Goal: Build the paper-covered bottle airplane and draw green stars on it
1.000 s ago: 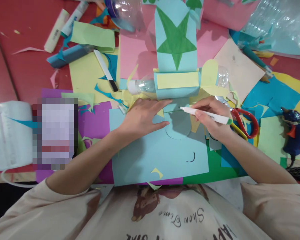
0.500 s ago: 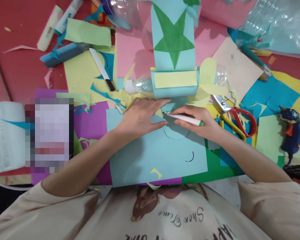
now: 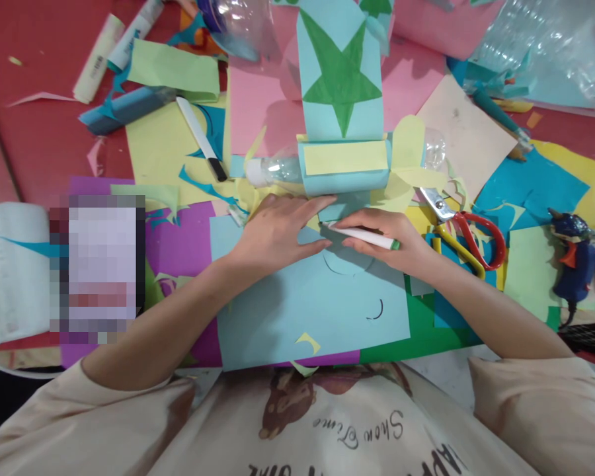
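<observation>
My right hand point(image 3: 394, 239) grips a white marker point(image 3: 364, 237) with a green end, its tip over a small paper piece between my hands. My left hand point(image 3: 272, 231) lies with fingers spread on the papers, holding nothing. Beneath both hands is a light blue sheet point(image 3: 307, 304) with a faint curved line and a short dark arc. Just beyond my fingers lies a clear bottle point(image 3: 282, 170) wrapped in a blue and yellow paper band point(image 3: 346, 160). Behind it is a light blue paper with a green star point(image 3: 342, 73).
Red-handled scissors point(image 3: 480, 241) lie right of my right hand, with a blue glue gun point(image 3: 572, 258) farther right. A black-capped white marker point(image 3: 201, 137) is at the upper left. A blurred rectangular object point(image 3: 102, 264) lies at the left. Coloured paper scraps surround the hands.
The whole view has shifted slightly. The marker tip has moved a little left along the small paper piece; my left hand rests in nearly the same place.
</observation>
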A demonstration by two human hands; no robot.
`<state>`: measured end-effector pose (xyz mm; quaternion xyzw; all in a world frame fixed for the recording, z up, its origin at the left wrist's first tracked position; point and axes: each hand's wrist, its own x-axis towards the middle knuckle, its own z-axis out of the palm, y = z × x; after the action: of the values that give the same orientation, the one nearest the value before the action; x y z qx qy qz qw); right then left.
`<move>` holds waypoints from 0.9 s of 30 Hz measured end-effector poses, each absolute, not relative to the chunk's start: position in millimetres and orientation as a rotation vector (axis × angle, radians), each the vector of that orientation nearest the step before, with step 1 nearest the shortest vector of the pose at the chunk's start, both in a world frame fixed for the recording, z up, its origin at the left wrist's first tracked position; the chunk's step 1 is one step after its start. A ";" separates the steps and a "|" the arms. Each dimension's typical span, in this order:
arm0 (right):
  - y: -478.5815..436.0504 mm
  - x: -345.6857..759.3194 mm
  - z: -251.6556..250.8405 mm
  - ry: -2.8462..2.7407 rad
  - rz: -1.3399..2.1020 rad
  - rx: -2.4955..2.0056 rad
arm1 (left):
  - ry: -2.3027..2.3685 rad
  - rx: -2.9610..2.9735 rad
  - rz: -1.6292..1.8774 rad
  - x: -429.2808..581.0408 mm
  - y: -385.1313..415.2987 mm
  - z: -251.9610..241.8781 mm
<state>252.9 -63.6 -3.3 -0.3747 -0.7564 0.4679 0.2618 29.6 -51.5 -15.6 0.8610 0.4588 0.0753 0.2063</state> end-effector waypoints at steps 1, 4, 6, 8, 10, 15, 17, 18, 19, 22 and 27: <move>-63.7 254.1 -3.2 -2.017 1.236 -1.030 | 1.280 2.394 0.208 29.6 -51.4 -15.6; -62.7 261.8 -4.4 -1.856 1.134 -1.107 | 1.277 2.389 0.200 29.5 -51.0 -15.3; -60.9 268.3 -5.8 -1.768 1.102 -1.145 | 1.267 2.388 0.196 29.3 -50.8 -15.2; -58.9 273.3 -6.8 -1.731 1.089 -1.182 | 1.260 2.383 0.190 29.2 -50.5 -15.2; -57.4 275.1 -6.9 -1.727 1.054 -1.231 | 1.258 2.380 0.183 29.1 -50.1 -15.2; -55.6 270.8 -5.7 -1.755 0.908 -1.388 | 1.258 2.400 0.175 29.0 -50.0 -15.4; -55.0 269.6 -6.2 -1.747 0.891 -1.428 | 1.264 2.403 0.172 29.0 -50.1 -15.2; -54.8 269.3 -6.5 -1.735 0.886 -1.437 | 1.267 2.401 0.169 29.0 -50.1 -15.1; -54.5 269.2 -6.9 -1.721 0.884 -1.441 | 1.270 2.399 0.166 29.1 -50.2 -14.9; -54.1 268.9 -7.3 -1.709 0.901 -1.445 | 1.273 2.390 0.164 29.3 -50.2 -14.8; -53.1 268.1 -7.5 -1.774 0.889 -1.458 | 1.268 2.391 0.186 29.0 -50.2 -16.6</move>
<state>268.1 -53.1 -7.5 -0.5583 -0.6792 0.3404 0.3334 29.0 -50.2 -16.6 0.8611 0.4567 0.0672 0.2130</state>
